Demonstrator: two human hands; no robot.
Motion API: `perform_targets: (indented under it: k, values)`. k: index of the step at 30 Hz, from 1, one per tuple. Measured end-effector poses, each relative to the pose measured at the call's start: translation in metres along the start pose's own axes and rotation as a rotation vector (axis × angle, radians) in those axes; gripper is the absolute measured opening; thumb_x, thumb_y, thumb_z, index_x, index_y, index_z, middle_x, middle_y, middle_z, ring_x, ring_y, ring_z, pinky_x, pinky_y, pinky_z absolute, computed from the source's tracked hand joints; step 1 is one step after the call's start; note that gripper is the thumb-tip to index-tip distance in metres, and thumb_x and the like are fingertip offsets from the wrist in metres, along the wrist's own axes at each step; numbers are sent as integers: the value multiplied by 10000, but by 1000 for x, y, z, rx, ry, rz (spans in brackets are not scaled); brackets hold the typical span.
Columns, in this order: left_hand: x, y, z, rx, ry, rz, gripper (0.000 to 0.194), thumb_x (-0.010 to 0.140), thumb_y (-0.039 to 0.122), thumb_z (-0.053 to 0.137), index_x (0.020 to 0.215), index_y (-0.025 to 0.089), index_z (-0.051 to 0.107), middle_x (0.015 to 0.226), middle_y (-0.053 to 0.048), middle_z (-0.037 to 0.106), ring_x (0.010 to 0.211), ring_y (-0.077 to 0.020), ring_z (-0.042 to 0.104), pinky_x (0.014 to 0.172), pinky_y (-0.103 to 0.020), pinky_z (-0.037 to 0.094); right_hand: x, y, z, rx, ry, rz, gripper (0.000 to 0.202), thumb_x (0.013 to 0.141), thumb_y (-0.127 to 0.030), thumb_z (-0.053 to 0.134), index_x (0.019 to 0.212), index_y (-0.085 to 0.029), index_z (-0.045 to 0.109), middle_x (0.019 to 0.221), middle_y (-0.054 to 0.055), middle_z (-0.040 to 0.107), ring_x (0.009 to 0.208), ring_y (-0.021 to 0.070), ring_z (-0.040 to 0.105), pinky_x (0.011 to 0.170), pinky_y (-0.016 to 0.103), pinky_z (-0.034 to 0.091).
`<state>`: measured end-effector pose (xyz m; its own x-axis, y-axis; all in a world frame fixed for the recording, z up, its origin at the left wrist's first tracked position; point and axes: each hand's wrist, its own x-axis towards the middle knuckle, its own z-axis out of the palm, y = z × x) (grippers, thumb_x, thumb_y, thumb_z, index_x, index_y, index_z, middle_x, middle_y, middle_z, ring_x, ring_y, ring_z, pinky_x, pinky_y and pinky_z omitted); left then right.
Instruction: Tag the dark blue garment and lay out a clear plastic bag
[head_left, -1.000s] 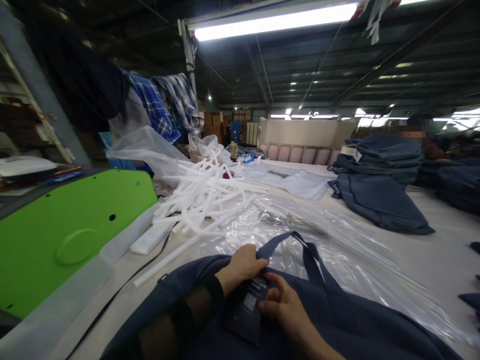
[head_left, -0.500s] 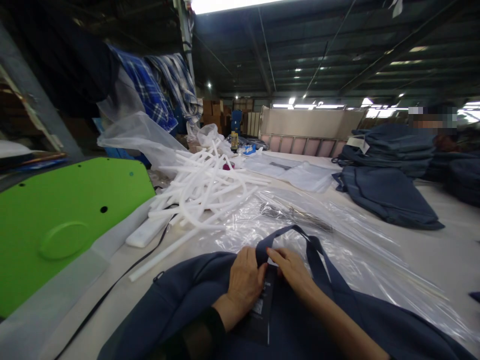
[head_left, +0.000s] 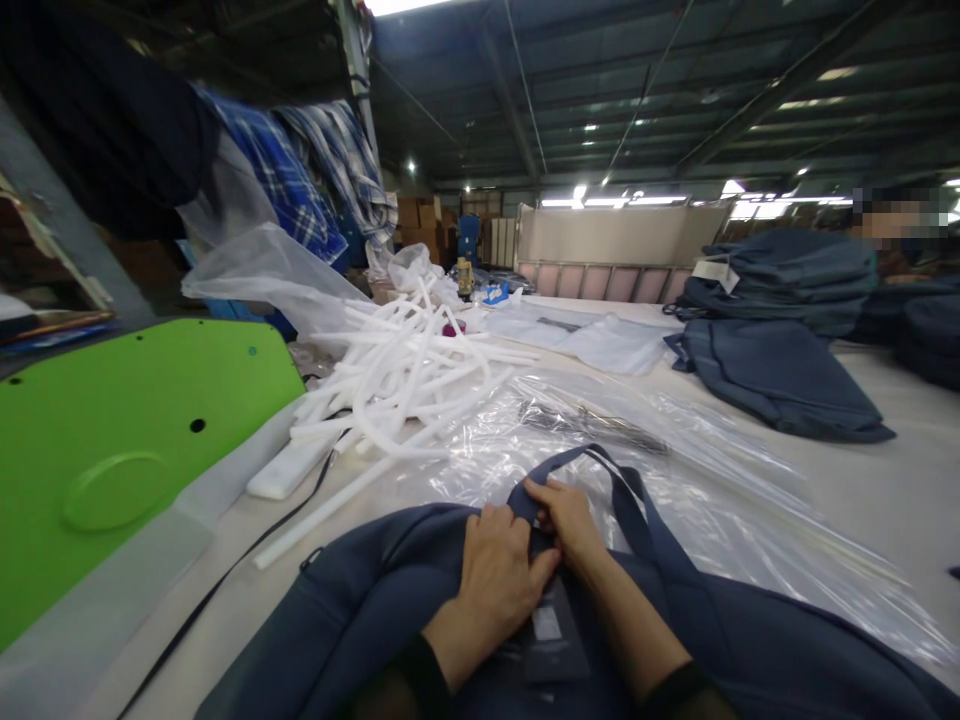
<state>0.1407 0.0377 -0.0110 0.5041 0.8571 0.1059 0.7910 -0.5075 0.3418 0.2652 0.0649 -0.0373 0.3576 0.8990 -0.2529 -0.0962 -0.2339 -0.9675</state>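
A navy blue bag point(head_left: 352, 610) lies in front of me on the table, its handle loop point(head_left: 592, 462) resting on clear plastic. My left hand point(head_left: 499, 575) presses on the bag's top edge, fingers curled against the base of the handle. Touching it from the right, my right hand point(head_left: 566, 515) pinches the handle strap where it meets the bag. A dark hang tag point(head_left: 551, 635) with a white label lies on the bag just below both hands.
Clear plastic bags point(head_left: 660, 470) cover the table ahead. A heap of white foam strips point(head_left: 405, 375) lies at left centre beside a green machine cover point(head_left: 127, 440). Stacked navy bags point(head_left: 780, 290) sit at the far right, with a person behind them.
My right hand has moved up from the hang tag to the handle base and met the left hand. The tag now lies flat, uncovered. The view has tilted down slightly.
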Motion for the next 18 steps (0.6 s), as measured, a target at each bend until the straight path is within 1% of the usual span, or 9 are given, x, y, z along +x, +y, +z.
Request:
perform_targets:
  k: [2, 6, 8, 10, 12, 14, 16, 18]
  values:
    - [1, 3, -2, -14, -53, -35, 278, 852, 436, 587, 854, 164, 647, 984, -98, 617, 1041, -309, 519, 898, -479, 394, 0, 2, 0, 22, 1, 2, 366, 867, -369, 623, 618, -168, 445, 482, -102, 364, 386, 47, 316, 385, 183, 252]
    - [-2, 9, -4, 14, -137, -26, 294, 834, 413, 602, 947, 146, 651, 1045, -126, 619, 1071, -328, 517, 917, -491, 371, -2, 3, 0, 69, -4, 6, 361, 862, -379, 631, 627, -164, 463, 481, -101, 374, 389, 47, 333, 387, 180, 267]
    - [-3, 11, -6, 33, -186, -19, 328, 838, 416, 588, 988, 130, 643, 1029, -135, 636, 1052, -330, 542, 912, -487, 375, -2, 3, 1, 89, -1, 7, 354, 859, -371, 637, 629, -160, 470, 481, -101, 377, 388, 45, 334, 383, 177, 265]
    - [-1, 11, -10, 43, -260, -23, 345, 835, 437, 583, 980, 130, 644, 966, -124, 666, 996, -324, 585, 892, -468, 387, -2, 2, 1, 105, 8, 13, 342, 854, -346, 647, 627, -156, 475, 477, -101, 374, 385, 41, 329, 376, 172, 256]
    - [3, 7, -17, 49, -333, -16, 324, 818, 443, 600, 933, 144, 650, 896, -99, 686, 923, -308, 623, 827, -414, 408, -2, 1, 2, 115, 22, 24, 324, 852, -307, 651, 624, -151, 482, 470, -104, 370, 379, 37, 323, 369, 167, 250]
    - [6, 0, -26, 57, -418, 17, 282, 784, 436, 643, 863, 165, 651, 842, -69, 691, 851, -284, 644, 712, -345, 402, -3, 1, 4, 122, 41, 37, 303, 859, -252, 639, 621, -148, 484, 459, -109, 363, 370, 35, 316, 364, 162, 244]
    - [9, -9, -39, 81, -508, 72, 253, 741, 429, 699, 784, 187, 636, 795, -35, 681, 801, -260, 645, 614, -303, 351, -3, 0, 5, 129, 65, 51, 291, 867, -195, 616, 614, -147, 482, 443, -114, 349, 360, 34, 305, 358, 159, 227]
    - [11, -20, -51, 128, -575, 126, 251, 722, 415, 736, 717, 202, 604, 736, 1, 656, 771, -235, 636, 577, -287, 302, -2, 0, 6, 138, 87, 59, 297, 871, -160, 597, 601, -148, 472, 427, -118, 332, 355, 36, 302, 355, 158, 218]
